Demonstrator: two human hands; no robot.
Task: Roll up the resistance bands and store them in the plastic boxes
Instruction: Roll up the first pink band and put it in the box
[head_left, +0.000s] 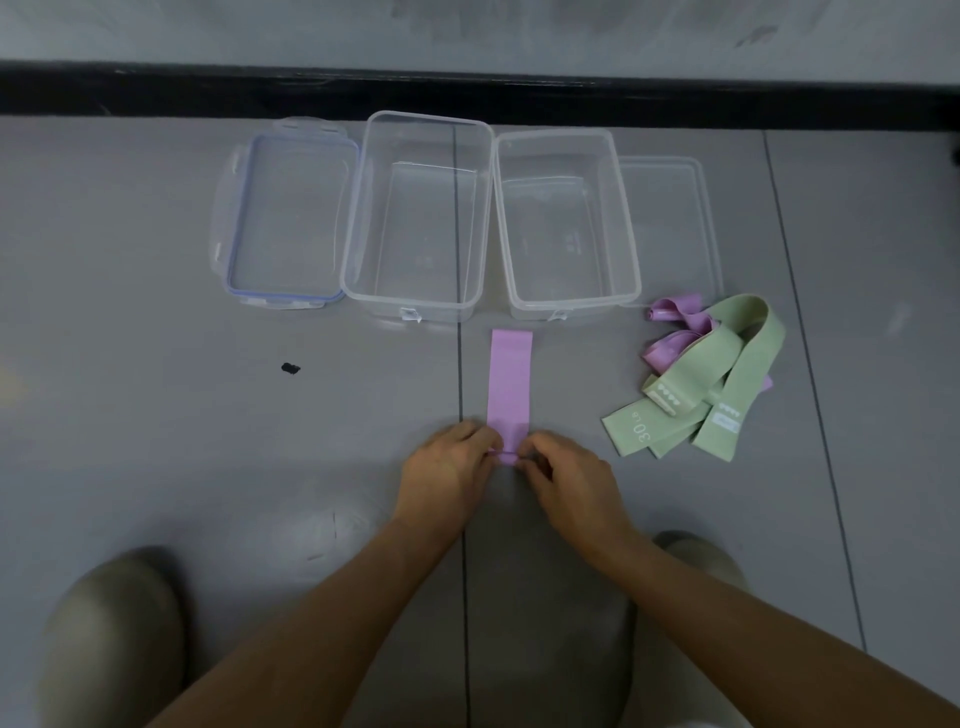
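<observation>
With my left hand (451, 460) and right hand (563, 470) pinching the near end of the purple band (510, 382) laid flat before the two boxes (422, 218), the first turn, seemingly barely begun, may spring loose or roll crooked if my fingertips press unevenly.

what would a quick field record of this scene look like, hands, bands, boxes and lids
left hand: pinches the near end of the purple band
right hand: pinches the same end
purple band: flat on the floor, pointing toward the boxes, roll barely begun
left box: open, empty
right box: open, empty
blue-sealed lid: left of left box
plain lid: right of right box
loose pile: green and purple bands, unrolled
</observation>
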